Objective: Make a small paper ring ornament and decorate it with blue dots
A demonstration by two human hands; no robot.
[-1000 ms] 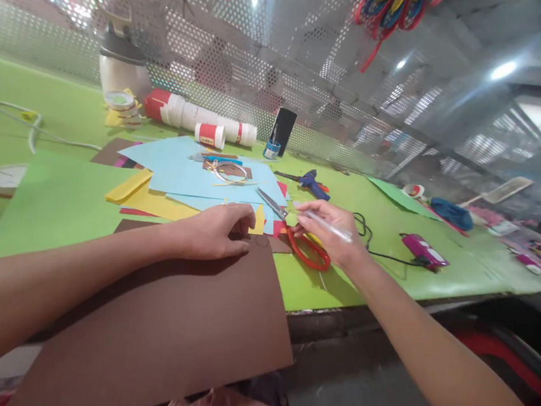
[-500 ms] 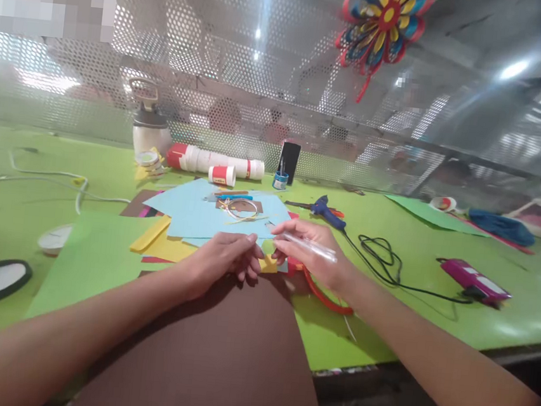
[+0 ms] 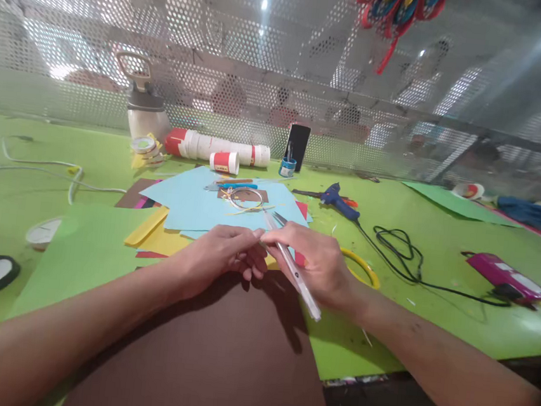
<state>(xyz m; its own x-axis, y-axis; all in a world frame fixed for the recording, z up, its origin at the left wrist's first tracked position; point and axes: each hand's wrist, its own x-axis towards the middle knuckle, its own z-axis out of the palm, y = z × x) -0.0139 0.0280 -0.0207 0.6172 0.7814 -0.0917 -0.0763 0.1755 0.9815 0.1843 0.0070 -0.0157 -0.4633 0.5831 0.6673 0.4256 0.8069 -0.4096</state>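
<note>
Green table (image 3: 434, 289): right hand (image 3: 317, 265) hides the pen (image 3: 298, 281) tip, left hand (image 3: 220, 259) touching

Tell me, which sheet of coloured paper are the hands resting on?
The brown sheet, nearest the person. Both the left hand and the right hand meet at its far edge; the light blue, yellow and green sheets lie beyond or beside it.

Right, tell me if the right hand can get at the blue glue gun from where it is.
Probably yes. The right hand holds a pen, but only open green table lies between it and the blue glue gun, with nothing in the way.
</note>
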